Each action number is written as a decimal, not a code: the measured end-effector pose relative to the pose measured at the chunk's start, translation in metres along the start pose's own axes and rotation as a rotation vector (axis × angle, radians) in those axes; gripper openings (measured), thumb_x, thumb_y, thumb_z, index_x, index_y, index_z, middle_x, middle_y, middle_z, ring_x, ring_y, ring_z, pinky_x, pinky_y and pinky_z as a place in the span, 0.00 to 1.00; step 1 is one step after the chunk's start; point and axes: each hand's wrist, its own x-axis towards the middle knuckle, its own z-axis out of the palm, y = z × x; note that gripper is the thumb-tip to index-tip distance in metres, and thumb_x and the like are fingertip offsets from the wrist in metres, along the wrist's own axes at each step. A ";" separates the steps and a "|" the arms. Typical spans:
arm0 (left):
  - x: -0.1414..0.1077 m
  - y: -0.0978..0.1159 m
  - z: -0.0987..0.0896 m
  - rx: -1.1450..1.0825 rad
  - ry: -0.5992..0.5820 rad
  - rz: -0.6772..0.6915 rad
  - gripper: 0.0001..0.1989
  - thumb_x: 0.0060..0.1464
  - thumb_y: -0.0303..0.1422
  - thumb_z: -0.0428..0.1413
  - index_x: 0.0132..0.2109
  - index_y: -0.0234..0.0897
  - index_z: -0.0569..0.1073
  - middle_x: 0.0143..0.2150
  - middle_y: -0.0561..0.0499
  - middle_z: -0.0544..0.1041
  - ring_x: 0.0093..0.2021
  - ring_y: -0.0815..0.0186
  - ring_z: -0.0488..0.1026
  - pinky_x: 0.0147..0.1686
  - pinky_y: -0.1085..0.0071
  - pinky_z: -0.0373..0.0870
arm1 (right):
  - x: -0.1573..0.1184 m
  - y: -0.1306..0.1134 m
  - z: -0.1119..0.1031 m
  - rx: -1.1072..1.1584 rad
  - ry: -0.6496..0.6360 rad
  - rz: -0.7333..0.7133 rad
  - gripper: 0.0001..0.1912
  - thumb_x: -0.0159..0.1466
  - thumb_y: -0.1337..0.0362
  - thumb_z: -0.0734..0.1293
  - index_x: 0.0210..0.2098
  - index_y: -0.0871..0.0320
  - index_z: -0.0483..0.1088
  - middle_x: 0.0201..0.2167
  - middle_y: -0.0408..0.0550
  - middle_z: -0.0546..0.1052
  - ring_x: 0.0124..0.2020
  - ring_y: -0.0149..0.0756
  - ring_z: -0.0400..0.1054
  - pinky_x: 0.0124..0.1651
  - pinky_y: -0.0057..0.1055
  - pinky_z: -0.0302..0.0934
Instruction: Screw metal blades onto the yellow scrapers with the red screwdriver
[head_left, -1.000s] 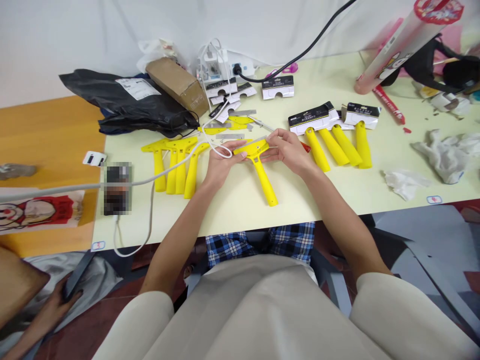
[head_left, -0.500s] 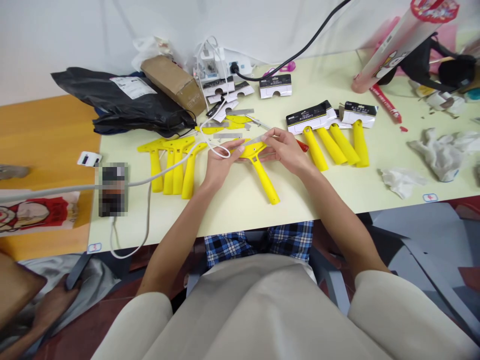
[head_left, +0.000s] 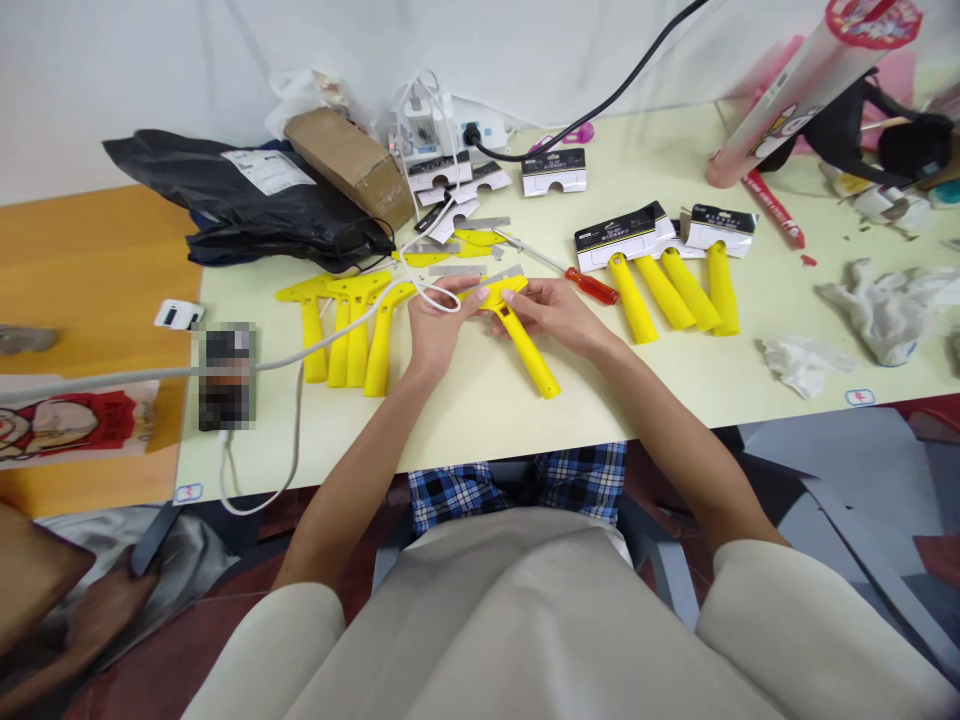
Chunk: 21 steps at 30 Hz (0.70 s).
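Two bare hands hold a yellow plastic scraper with a T-shaped head (head_left: 525,346) over a pale yellow tabletop (head_left: 450,430), its handle slanting toward the person.
The left hand (head_left: 436,318) pinches the head's left end, thumb on top; the right hand (head_left: 559,308) has its thumb pressed on the right part, other fingers curled beneath and partly hidden. A flat grey metal blade (head_left: 505,275) runs along the head's far edge. A thin white cable (head_left: 442,306) loops over the left hand. Just beyond the right hand lies a screwdriver with a translucent red handle (head_left: 592,286); to the left, a row of yellow plastic scrapers (head_left: 341,335); to the right, four yellow handles (head_left: 679,290) touching black-and-white printed cards (head_left: 619,238). Farther back sits a brown cardboard box (head_left: 351,165).
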 end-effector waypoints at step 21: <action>0.004 0.008 -0.011 0.211 -0.136 0.088 0.19 0.55 0.51 0.74 0.43 0.42 0.89 0.43 0.46 0.88 0.42 0.60 0.82 0.47 0.62 0.80 | -0.007 0.000 0.016 -0.090 -0.071 0.015 0.29 0.73 0.35 0.71 0.34 0.55 0.74 0.23 0.41 0.70 0.20 0.28 0.62 0.19 0.26 0.60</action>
